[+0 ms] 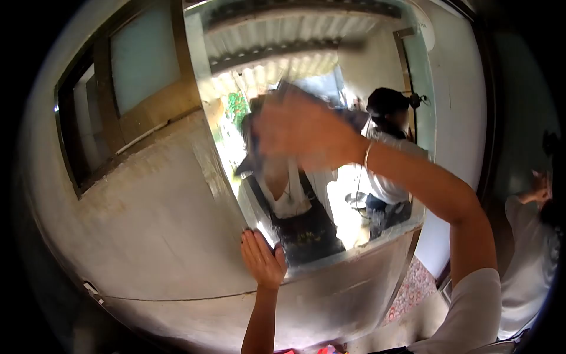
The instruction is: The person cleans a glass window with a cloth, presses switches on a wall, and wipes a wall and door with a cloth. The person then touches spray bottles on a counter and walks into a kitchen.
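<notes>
Two bare hands are at a mirror (348, 194) set against a pale wall (153, 236). The left hand (263, 258) lies flat at its lower left edge, fingers together and thumb apart, its grip open with nothing in it, placed there presumably to steady the mirror or brace the body. The right hand (312, 133) is raised across the mirror's upper middle, elbow bent, apparently so the palm can bear on the surface; it is blurred, so I cannot tell how open its grip is or whether it has hold of anything. Yellow lettering (308, 236) on the reflected dark apron (300, 251) is too blurred to read.
</notes>
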{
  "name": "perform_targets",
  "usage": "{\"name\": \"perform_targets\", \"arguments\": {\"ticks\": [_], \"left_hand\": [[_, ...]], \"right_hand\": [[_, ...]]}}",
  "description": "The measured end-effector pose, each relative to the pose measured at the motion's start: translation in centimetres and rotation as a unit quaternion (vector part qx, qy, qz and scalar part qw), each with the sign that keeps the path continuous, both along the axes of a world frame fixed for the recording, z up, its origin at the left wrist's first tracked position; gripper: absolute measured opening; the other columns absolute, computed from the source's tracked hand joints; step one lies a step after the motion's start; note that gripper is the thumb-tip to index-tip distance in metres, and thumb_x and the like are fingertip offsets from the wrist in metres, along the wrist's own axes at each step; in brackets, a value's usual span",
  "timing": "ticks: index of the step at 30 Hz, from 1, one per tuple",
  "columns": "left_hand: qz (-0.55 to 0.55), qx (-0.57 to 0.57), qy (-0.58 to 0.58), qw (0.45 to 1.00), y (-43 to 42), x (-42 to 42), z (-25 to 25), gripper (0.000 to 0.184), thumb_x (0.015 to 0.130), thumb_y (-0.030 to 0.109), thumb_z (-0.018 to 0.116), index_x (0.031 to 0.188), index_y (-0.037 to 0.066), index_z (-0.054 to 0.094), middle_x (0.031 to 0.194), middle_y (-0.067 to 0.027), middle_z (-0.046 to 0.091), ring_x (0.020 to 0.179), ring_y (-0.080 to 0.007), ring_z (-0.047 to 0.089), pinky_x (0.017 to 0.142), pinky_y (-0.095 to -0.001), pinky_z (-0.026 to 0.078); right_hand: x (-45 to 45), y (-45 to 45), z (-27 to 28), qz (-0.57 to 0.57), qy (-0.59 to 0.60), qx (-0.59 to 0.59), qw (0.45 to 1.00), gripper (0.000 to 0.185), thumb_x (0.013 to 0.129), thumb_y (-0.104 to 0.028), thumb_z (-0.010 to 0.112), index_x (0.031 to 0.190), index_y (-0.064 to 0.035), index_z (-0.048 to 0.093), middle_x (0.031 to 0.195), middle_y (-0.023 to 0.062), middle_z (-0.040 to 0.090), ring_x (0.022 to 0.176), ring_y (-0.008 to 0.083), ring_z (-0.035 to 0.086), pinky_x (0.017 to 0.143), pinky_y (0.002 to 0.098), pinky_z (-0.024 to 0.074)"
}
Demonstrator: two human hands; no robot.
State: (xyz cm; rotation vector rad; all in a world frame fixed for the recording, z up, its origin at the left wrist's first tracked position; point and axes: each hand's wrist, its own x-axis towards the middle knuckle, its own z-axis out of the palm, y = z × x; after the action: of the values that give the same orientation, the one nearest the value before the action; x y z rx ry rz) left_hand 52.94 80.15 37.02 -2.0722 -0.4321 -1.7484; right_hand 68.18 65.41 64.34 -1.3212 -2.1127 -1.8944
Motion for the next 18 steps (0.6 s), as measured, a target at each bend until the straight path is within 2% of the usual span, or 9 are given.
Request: {"name": "perform_targets", "arguments": {"ticks": [1,2,4,5,7,10,14,16,18], "left_hand": [[-0.001,0.004,-0.007,1.0,-0.1,-0.1,0.1,0.055,0.094,0.023,0.042,0.131,-0.016,0.033,0.135,-0.0351,0.034,0.122,-0.0489,0.037,0.101,-0.054,0.03],[-0.004,0.005,-0.005,1.0,-0.2,-0.2,0.2,0.055,0.093,0.023,0.042,0.131,-0.016,0.033,0.134,-0.0353,0.034,0.122,-0.0491,0.038,0.101,-0.0541,0.03],[-0.011,0.013,-0.008,1.0,0.0,-0.1,0.3,0.054,0.093,0.023,0.042,0.13,-0.017,0.034,0.133,-0.0355,0.036,0.121,-0.0493,0.039,0.101,-0.0545,0.031],[-0.009,0.015,-0.012,1.0,0.0,0.0,0.3,0.054,0.093,0.023,0.042,0.13,-0.017,0.034,0.133,-0.0355,0.036,0.121,-0.0493,0.039,0.101,-0.0545,0.031],[0.002,0.014,-0.012,1.0,-0.1,0.0,0.3,0.054,0.093,0.023,0.04,0.13,-0.017,0.035,0.133,-0.0354,0.036,0.12,-0.0493,0.04,0.1,-0.0545,0.031],[0.012,0.015,-0.004,1.0,0.0,-0.1,-0.1,0.055,0.093,0.024,0.039,0.13,-0.017,0.035,0.132,-0.0353,0.037,0.12,-0.0495,0.04,0.1,-0.0543,0.032],[0.008,0.011,-0.017,1.0,0.1,0.0,-0.2,0.056,0.091,0.027,0.049,0.13,-0.012,0.037,0.132,-0.0314,0.041,0.119,-0.0462,0.043,0.097,-0.0532,0.035],[0.0,0.004,-0.001,1.0,0.3,0.0,-0.4,0.055,0.093,0.023,0.038,0.131,-0.016,0.033,0.136,-0.0347,0.032,0.123,-0.0495,0.036,0.101,-0.0538,0.031],[0.002,0.008,0.003,1.0,0.4,0.0,-0.4,0.056,0.093,0.024,0.038,0.131,-0.016,0.033,0.137,-0.0346,0.031,0.123,-0.0495,0.036,0.101,-0.0537,0.031]], "right_hand": [[0.7,0.6,-1.7,0.051,-0.157,-0.017,0.986,0.055,0.073,-0.034,0.066,0.125,-0.0229,0.051,0.141,0.0029,0.042,0.105,0.0172,0.052,0.088,0.0392,0.0427],[0.4,0.7,-1.8,0.05,-0.162,-0.013,0.985,0.055,0.073,-0.034,0.066,0.125,-0.0229,0.051,0.141,0.0029,0.042,0.105,0.0172,0.052,0.088,0.0392,0.0427],[0.1,1.1,-1.5,0.009,-0.102,-0.175,0.979,0.059,0.077,-0.041,0.063,0.131,-0.0297,0.044,0.149,-0.0034,0.029,0.104,0.0135,0.05,0.087,0.0335,0.0408],[0.3,1.5,-0.7,0.016,-0.144,-0.045,0.988,0.055,0.08,-0.045,0.059,0.132,-0.0339,0.043,0.147,-0.0078,0.032,0.107,0.0129,0.049,0.086,0.03,0.0385],[-1.4,2.3,3.1,-0.053,-0.135,0.061,0.988,0.056,0.08,-0.043,0.06,0.133,-0.0331,0.043,0.144,-0.0073,0.035,0.109,0.0131,0.049,0.088,0.0315,0.0372],[-1.8,4.6,8.5,0.055,-0.062,0.222,0.972,0.048,0.082,-0.039,0.059,0.127,-0.03,0.05,0.139,-0.0047,0.042,0.11,0.0157,0.049,0.092,0.0342,0.0369],[-2.6,8.1,14.4,0.158,0.039,0.327,0.931,0.039,0.083,-0.037,0.057,0.122,-0.0297,0.055,0.133,-0.0024,0.049,0.115,0.0197,0.049,0.097,0.036,0.0355],[-2.6,8.4,15.3,0.164,0.044,0.32,0.932,0.038,0.084,-0.037,0.055,0.122,-0.0291,0.056,0.132,-0.0022,0.05,0.115,0.0199,0.049,0.097,0.0359,0.0355],[-1.3,8.0,15.6,0.165,0.025,0.336,0.927,0.037,0.085,-0.038,0.053,0.12,-0.0254,0.057,0.131,-0.0015,0.051,0.116,0.0197,0.049,0.097,0.0359,0.0354]]}}
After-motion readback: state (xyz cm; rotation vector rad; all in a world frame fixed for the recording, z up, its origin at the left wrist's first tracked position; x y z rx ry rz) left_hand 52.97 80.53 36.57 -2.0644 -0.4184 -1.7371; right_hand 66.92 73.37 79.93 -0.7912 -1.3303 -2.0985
